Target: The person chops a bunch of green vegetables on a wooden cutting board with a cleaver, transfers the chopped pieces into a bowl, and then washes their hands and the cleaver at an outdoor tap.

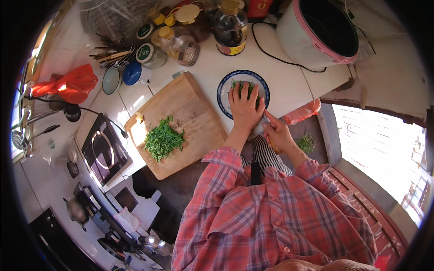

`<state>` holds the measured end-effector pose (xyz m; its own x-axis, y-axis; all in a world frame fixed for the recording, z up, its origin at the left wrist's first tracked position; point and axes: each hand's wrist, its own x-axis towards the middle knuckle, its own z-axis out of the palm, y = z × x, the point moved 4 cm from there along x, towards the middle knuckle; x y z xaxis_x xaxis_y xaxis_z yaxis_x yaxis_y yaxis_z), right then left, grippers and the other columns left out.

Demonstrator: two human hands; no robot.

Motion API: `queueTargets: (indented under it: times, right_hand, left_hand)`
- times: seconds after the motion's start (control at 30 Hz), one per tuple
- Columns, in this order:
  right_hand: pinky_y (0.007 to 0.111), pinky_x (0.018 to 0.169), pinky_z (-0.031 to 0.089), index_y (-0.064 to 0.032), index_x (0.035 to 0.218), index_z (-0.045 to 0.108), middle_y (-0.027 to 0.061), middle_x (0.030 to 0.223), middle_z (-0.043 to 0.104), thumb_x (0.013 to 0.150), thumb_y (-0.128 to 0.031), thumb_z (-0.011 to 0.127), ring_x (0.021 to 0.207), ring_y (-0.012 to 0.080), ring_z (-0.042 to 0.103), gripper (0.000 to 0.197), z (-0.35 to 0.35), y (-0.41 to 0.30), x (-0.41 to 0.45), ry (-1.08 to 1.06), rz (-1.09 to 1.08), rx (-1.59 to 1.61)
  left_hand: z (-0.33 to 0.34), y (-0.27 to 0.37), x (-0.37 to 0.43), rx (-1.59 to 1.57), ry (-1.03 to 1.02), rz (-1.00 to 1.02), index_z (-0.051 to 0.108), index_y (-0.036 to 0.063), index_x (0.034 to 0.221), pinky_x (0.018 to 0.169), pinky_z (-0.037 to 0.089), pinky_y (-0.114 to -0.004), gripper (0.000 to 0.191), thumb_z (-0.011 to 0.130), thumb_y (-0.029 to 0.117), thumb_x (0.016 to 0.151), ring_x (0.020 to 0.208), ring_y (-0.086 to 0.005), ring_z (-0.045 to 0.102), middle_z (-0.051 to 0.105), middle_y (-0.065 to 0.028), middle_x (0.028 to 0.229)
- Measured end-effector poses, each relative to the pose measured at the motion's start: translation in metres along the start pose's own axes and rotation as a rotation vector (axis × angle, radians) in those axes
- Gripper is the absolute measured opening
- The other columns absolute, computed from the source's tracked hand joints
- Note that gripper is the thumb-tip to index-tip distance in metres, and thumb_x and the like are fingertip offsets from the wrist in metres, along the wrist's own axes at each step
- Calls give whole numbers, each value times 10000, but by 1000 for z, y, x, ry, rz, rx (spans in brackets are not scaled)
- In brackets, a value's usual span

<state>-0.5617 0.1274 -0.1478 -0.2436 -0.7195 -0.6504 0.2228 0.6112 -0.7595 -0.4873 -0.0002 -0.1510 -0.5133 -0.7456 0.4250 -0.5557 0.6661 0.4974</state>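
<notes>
My left hand lies with fingers spread on top of chopped greens in a blue-rimmed plate. At the plate's lower right edge, my right hand grips the wooden handle of a cleaver, its blade partly hidden beneath my left hand and wrist. To the left, a wooden cutting board bears a heap of chopped green vegetables and a small pale yellowish piece near its left edge.
Bottles, among them a dark sauce bottle, and lidded jars line the counter's back. A rice cooker with a trailing black cord stands at right. An induction cooktop and a blue mug are at left.
</notes>
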Motion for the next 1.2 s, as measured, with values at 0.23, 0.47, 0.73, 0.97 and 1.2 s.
queueTargets:
  times: [0.23, 0.47, 0.73, 0.97, 1.2]
  right_hand:
    - [265, 425, 444, -173, 1429, 357, 39, 638, 559, 911, -131, 535, 471, 90, 515, 549, -11, -13, 9, 44, 78, -61]
    - [277, 414, 447, -175, 1418, 378, 46, 639, 578, 907, -142, 540, 469, 94, 521, 537, -17, -24, 10, 32, 59, -199]
    - [273, 412, 440, -149, 1413, 383, 43, 631, 573, 903, -147, 548, 471, 88, 517, 536, -32, -25, -7, 28, 122, -191]
    - [255, 422, 427, -113, 1410, 383, 31, 611, 552, 898, -124, 544, 457, 80, 500, 537, -44, -36, -19, 117, 87, -206]
    - [254, 416, 417, -99, 1408, 383, 31, 609, 546, 901, -123, 546, 459, 82, 496, 533, -37, -48, -14, 96, 88, -212]
  left_hand:
    - [20, 3, 10, -66, -2, 40, 624, 120, 1117, 1024, 282, -598, 334, 610, 177, 789, 1234, -426, 387, 500, -130, 1254]
    - [28, -6, 15, -110, -34, 77, 576, 77, 1013, 1037, 295, -558, 227, 584, 85, 786, 1176, -344, 473, 551, -97, 1121]
    - [37, -32, 22, -98, -38, 33, 557, 77, 966, 1026, 329, -519, 177, 587, 49, 793, 1094, -305, 521, 561, -89, 1023]
    - [21, 2, 24, -182, 54, 66, 551, 66, 945, 1026, 325, -533, 145, 587, 72, 804, 1113, -314, 511, 557, -99, 1028]
    - [19, 25, 25, -277, -82, 145, 534, 68, 900, 1031, 344, -498, 133, 612, 71, 792, 1084, -289, 535, 559, -107, 1046]
